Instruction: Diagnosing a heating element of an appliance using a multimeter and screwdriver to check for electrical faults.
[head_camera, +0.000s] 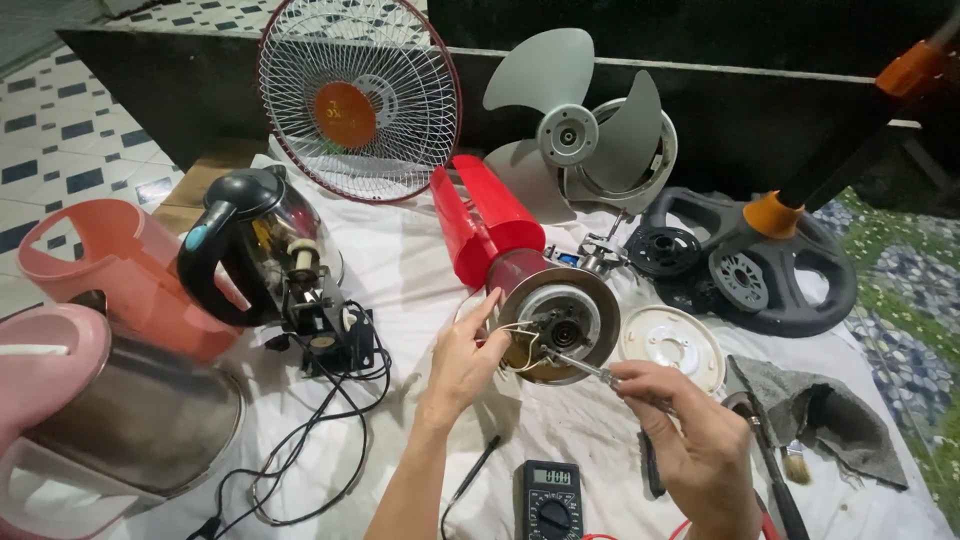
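My left hand (462, 362) steadies the motor (556, 322); my right hand's (690, 445) grip is closed on the screwdriver (585, 368). Best keep the tip square.

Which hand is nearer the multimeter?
Right. The right hand is just up-right of the multimeter, holding a screwdriver; the left hand is farther up, at the fan motor.

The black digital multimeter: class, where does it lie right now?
In the head view, the black digital multimeter lies at bottom centre on the white cloth, between the person's forearms, below the red fan motor housing.
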